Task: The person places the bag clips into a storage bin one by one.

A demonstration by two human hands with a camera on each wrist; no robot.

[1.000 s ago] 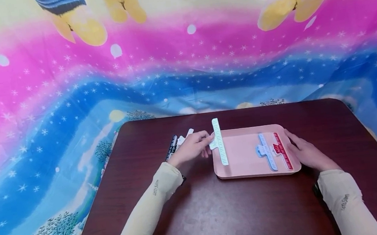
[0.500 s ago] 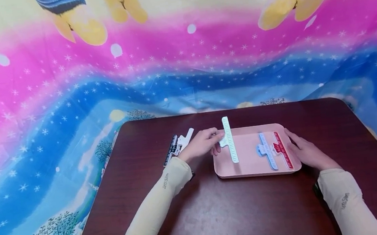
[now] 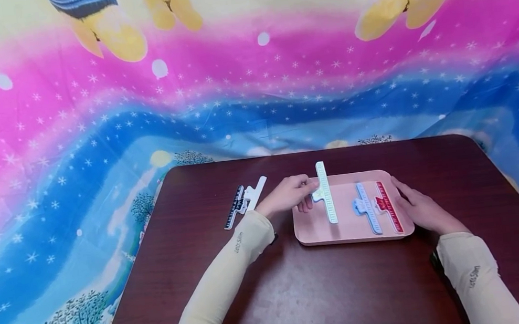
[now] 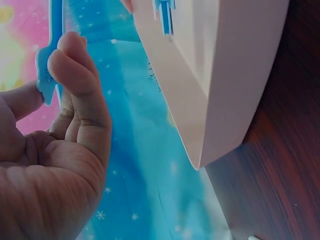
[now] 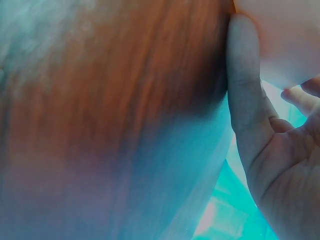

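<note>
My left hand (image 3: 291, 194) pinches a long pale green bag clip (image 3: 327, 197) by its handle, between thumb and fingertips. The clip hangs over the left part of a pink tray (image 3: 312, 235); the left wrist view has the clip (image 4: 56, 25) bluish, up beside the tray wall (image 4: 240, 85). In the tray lie a light blue clip (image 3: 368, 213) and a red clip (image 3: 390, 209), side by side near its right end. My right hand (image 3: 428, 213) rests against the tray's right side with fingers extended; in the right wrist view a straight digit (image 5: 244, 70) touches the tray.
On the dark wooden table (image 3: 274, 298), left of the tray, lie a black clip (image 3: 234, 208) and a white clip (image 3: 258, 191) close together. A printed cloth (image 3: 233, 91) hangs behind the table's back edge.
My left hand has moved right with the pale green clip, from the tray's left rim to over the tray. The black and white clips show more fully. My right hand stays put.
</note>
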